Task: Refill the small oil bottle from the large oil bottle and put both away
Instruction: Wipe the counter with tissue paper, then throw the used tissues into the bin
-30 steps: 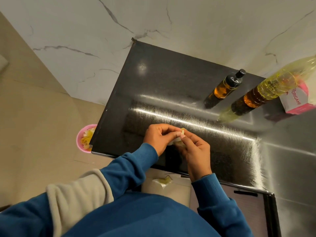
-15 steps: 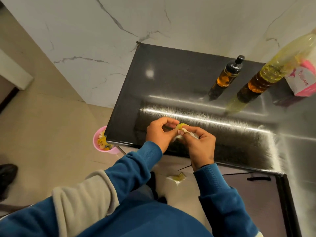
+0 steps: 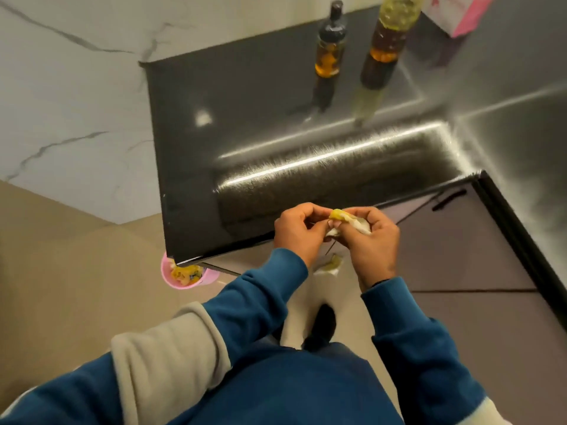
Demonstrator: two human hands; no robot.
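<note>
Head view, the only one. Both hands raised off the front edge of the bench (image 3: pixel 184 154), out over the floor rather than over the dark top, probably so any drip falls clear of the work surface. Right hand (image 3: pixel 366 237) curled nearly closed around a crumpled tissue (image 3: pixel 352 220), white with a yellow oily stain at its top. Left hand (image 3: pixel 299 230) also curled, fingertips pinched against the near end of the same tissue; looks like wiping oil from the fingers, or balling the wad up for throwing away.

Small oil bottle (image 3: pixel 329 47) upright near the back edge of the bench, dark pump cap on, amber oil showing in the glass. Large oil bottle (image 3: pixel 388 41) upright just beside it to the right, the two close but apart, its top cut off by the frame, so cap on or off cannot be told. Both parked well away from the hands, out of elbow range during the cleanup. Pink and white box (image 3: pixel 457 13) at the back right, beyond the large bottle.

Pink bin (image 3: pixel 171 277) on the floor, tucked under the front left corner of the bench, already holding yellow-stained scraps: the likely destination for the tissue. Another soiled scrap (image 3: pixel 329 265) lying on the floor below the hands.

Judging by this, pouring over, putting away not yet begun.
</note>
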